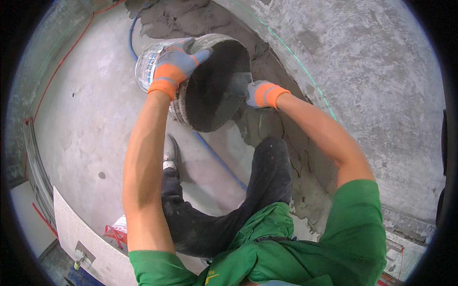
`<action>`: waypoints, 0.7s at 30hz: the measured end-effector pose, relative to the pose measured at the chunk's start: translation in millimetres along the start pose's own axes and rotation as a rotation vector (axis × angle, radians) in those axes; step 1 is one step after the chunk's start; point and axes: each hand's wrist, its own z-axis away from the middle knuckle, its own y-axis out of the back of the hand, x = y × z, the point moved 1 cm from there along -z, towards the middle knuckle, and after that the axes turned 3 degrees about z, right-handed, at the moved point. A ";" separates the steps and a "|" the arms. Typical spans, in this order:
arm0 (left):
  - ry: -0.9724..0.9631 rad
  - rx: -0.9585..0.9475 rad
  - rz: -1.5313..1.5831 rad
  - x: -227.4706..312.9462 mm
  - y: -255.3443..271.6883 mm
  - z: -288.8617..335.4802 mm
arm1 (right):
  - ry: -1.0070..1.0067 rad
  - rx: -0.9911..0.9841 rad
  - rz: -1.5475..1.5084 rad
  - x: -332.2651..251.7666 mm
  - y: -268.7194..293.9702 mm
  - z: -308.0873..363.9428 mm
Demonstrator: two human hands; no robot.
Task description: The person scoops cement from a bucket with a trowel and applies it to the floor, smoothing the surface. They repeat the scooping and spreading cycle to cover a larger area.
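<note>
At the upper middle of the head view, a bucket [143,71] tilts, mouth facing rightward, beside wet grey mortar [176,19] on the floor [81,119]. The left hand [179,62] lies spread on its wall; the right hand [261,94] curls closed at the mouth, seemingly around a flat scraper [240,85].

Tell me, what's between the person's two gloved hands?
In the head view, the tipped bucket's open mouth lies between the left hand and right hand, with what looks like a blurred flat tool beside the right.
</note>
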 end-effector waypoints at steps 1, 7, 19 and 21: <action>0.014 -0.052 -0.001 2.3 -3.5 -0.4 | -0.004 0.089 0.074 -3.0 5.8 1.6; -0.057 -0.005 0.022 24.4 -13.2 0.4 | -0.184 0.452 0.473 -3.0 27.7 -20.9; -0.014 0.004 0.018 19.3 -8.9 4.2 | 0.092 -0.064 -0.042 15.5 -64.1 -46.5; -0.011 0.024 -0.001 14.8 -9.8 1.8 | 0.141 -0.033 -0.228 14.1 -61.8 -41.7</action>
